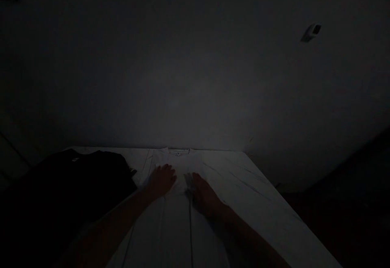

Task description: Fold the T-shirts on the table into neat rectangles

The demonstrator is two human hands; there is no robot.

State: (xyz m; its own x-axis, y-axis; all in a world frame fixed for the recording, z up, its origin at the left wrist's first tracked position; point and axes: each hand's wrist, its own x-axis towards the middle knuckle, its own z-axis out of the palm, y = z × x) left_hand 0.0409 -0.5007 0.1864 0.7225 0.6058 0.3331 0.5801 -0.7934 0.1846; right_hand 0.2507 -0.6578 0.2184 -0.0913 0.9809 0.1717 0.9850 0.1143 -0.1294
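The left hand and right hand are lying flat on a white T-shirt just below its collar, fingers slightly spread and gripping nothing (the light is very dim). The shirt is lying spread on a table, with a black garment sitting just to its left.
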